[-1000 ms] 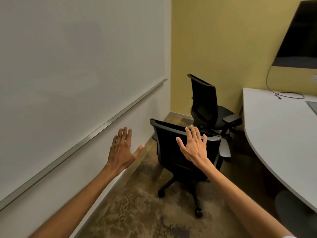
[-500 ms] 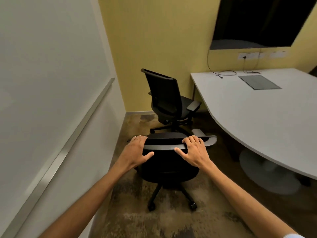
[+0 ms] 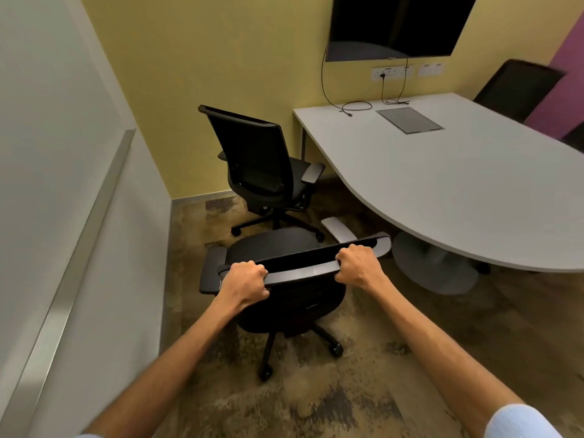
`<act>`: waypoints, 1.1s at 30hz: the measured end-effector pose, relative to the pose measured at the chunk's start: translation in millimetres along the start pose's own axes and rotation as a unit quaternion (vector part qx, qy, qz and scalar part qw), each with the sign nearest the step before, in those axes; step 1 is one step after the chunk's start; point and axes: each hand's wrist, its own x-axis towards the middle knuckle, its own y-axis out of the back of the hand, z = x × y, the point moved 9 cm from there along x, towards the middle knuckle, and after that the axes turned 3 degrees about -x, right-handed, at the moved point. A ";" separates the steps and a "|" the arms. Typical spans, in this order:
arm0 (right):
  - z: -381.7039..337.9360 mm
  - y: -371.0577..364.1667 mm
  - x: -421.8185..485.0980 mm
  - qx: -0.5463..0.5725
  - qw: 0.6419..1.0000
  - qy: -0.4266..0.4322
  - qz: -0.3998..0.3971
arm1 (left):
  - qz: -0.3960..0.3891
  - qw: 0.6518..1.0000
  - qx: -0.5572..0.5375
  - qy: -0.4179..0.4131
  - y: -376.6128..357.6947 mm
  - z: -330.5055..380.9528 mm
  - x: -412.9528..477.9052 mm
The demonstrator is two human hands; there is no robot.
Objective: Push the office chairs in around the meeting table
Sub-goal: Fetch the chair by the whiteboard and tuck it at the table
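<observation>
A black office chair [image 3: 275, 248] stands right below me, its backrest top rail tilted up to the right. My left hand [image 3: 246, 282] is shut on the rail's left part and my right hand [image 3: 357, 267] on its right part. The chair's seat faces away from me, a short gap from the curved edge of the white meeting table [image 3: 458, 191]. A second black chair [image 3: 252, 159] stands further off by the yellow wall, angled toward the table's corner. A third dark chair [image 3: 518, 86] sits at the table's far right side.
A whiteboard wall with a metal ledge [image 3: 94, 216] runs close along the left. The table's grey round base [image 3: 439, 267] sits on the floor to the right. A dark screen [image 3: 395, 23] hangs above the table, with cables [image 3: 354, 105] on the top. Mottled carpet lies around the chair.
My hands went from open in the air, to resting on the backrest rail, to gripping it. The view has swung right and closer, bringing more of the table into sight.
</observation>
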 end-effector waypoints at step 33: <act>-94.1 11.8 80.8 0.039 0.968 -0.236 0.080 | 0.022 0.962 0.108 -0.249 23.9 -156.8 157.0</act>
